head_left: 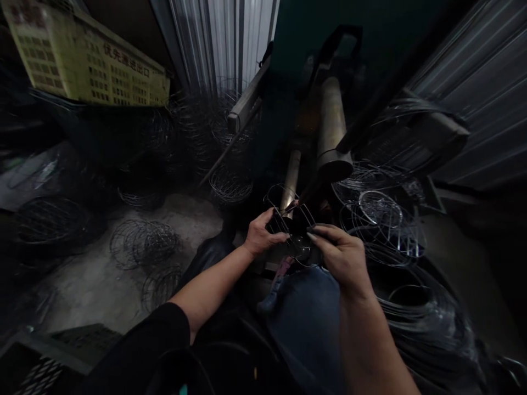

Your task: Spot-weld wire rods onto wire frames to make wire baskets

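Observation:
My left hand and my right hand both grip a small round wire frame held in front of me at the tip of a machine's brass-coloured electrode arm. The left fingers are curled round the frame's left rim. On the near right side of the frame my right fingers pinch its wires. The frame sits between an upper arm and a lower cylinder of the machine. Dim light hides the frame's finer wires.
A stack of similar wire rings lies to the right. Several more wire frames are scattered on the concrete floor at left, with more piled at the back. A yellowish printed board leans at upper left. Corrugated metal walls stand behind.

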{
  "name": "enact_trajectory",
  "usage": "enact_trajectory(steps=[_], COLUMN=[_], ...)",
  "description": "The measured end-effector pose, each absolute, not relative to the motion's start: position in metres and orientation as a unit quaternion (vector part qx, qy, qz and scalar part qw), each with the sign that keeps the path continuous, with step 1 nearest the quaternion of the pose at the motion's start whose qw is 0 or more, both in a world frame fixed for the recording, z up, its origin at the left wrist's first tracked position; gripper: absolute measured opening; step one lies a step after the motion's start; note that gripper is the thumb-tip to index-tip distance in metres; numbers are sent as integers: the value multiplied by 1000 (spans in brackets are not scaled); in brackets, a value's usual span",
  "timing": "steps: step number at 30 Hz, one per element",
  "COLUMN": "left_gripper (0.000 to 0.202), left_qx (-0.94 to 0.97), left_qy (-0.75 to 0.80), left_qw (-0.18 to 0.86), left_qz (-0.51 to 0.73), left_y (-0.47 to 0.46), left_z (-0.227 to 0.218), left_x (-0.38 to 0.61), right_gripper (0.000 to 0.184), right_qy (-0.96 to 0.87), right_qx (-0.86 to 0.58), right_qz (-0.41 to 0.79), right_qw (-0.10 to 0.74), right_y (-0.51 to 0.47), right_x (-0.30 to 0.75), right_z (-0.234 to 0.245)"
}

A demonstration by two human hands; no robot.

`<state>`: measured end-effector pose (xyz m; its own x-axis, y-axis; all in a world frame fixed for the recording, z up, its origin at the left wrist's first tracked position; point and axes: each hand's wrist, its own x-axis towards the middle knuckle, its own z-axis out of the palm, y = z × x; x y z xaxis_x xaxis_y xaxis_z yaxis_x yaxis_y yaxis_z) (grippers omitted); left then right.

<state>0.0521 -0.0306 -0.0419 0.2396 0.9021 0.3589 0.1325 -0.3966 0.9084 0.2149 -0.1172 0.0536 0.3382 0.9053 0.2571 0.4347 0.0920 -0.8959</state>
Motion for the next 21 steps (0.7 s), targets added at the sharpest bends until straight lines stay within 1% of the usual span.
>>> enact_trajectory(steps=[5,10,12,14,18,21], left_gripper=[81,85,82,76,65,60], left_qx=[631,525,478,453,432,413], left_qy=[376,373,367,365,374,362], left_qw=[460,585,632,657,660,671], left_qz=[498,494,487,480,488,498], left_y=[-37,-39,-40,-38,-30,-23], left_z=[-49,-45,-39,-33,-30,-29], left_x=[55,54,52,50,51,54], right_gripper=[18,18,18,17,15,16], right_qy=[-520,-477,-489,-507,-526,-531], right_qx=[-649,-658,-652,-650,-650,-654], right_qz=[188,208,210,201,194,194], right_qw=[523,545,540,530,513,503], right_y=[-147,-175,-172,-162,-136,-120], right_x=[215,214,211,207,204,204], right_z=[48,27,28,36,57,64])
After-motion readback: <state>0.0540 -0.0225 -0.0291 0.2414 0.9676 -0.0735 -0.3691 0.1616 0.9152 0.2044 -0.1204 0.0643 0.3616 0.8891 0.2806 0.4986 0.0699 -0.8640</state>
